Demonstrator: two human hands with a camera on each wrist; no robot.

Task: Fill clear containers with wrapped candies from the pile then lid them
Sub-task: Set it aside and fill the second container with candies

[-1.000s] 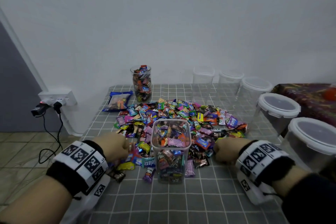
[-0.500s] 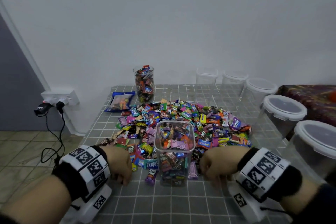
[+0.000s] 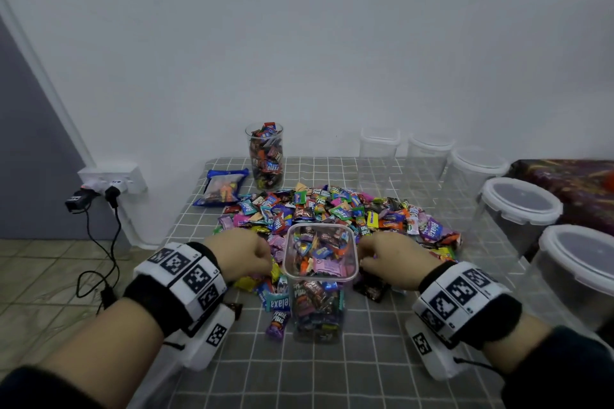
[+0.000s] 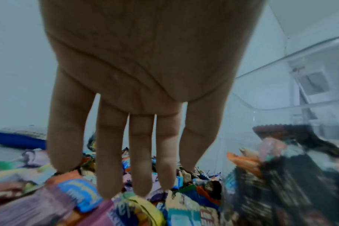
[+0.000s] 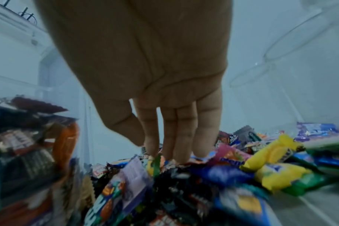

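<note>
Both hands are reaching into the candy pile [image 3: 335, 209] on either side of a square clear container [image 3: 319, 279] standing at the near edge of the pile on the grey checked bench [image 3: 332, 375]. From its wrist camera, the left hand [image 4: 137, 85] is showing all its fingers [image 4: 141, 160] long and straight, slightly spread, with the tips touching the wrappers and nothing gripped. The right hand [image 5: 157, 73] is also pointing downward with straight fingers close together, the tips just meeting the candies; the thumb is angling in beside them, and motion blur makes it hard to say whether a wrapper is already pinched, though it appears not.

The container is sitting between the two hands, lidless, and is looking nearly full. A tall round jar [image 3: 265, 156] of candies is standing at the back of the bench, also without a lid, beside a blue pouch [image 3: 222, 188]. Empty lidded containers [image 3: 518, 209] are lining the right side.

The step in hand seems to be gathering another double scoop. Next, the fingers would need to curl under a cluster of wrappers, lift, and release over the container's mouth without spilling past its rim, since little room remains; fitting a lid is likely soon after.
</note>
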